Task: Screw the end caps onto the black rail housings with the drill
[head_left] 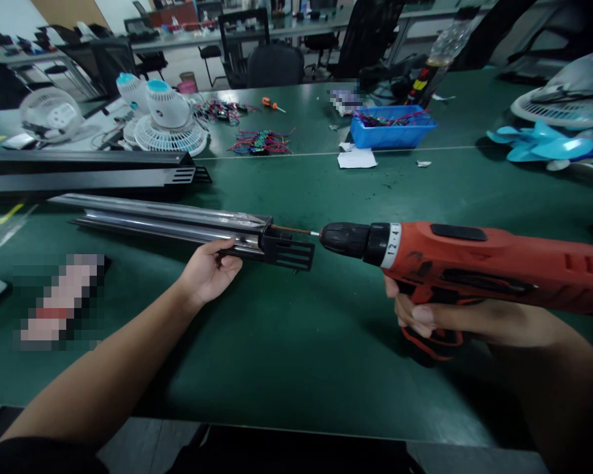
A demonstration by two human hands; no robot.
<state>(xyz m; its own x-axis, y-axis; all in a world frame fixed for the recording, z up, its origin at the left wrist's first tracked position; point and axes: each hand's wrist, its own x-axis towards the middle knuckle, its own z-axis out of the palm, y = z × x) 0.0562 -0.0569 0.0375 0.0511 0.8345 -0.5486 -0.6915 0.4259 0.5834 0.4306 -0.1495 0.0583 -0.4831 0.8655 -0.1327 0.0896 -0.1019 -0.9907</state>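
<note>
While Held Two-Handed, Set Nearly in Line

While gripping the handle of a red, pistol-shaped power drill (479,263) in the closed right hand (420,316), holds a long black-and-silver metal channel (168,227) in the left hand (210,273), pressing the thumb along the near edge and curling the fingers below. Positions the channel left of centre over the green tabletop (296,388), nearer than two dark metal channels (79,179). Points the drill leftward, extending a thin copper-coloured bit (294,230) from the black chuck (346,239) to the black slotted end piece (290,254) of the channel. Cannot determine trigger position or exact tip contact.

Includes beyond the channel, left to right: white fan bodies with light-blue tops (168,105), a tangle of red and blue wires (261,141), an orange-handled screwdriver (271,104) and a blue plastic bin (394,136) containing more wires. Includes at far right light-blue plastic fan blades (543,141).
</note>
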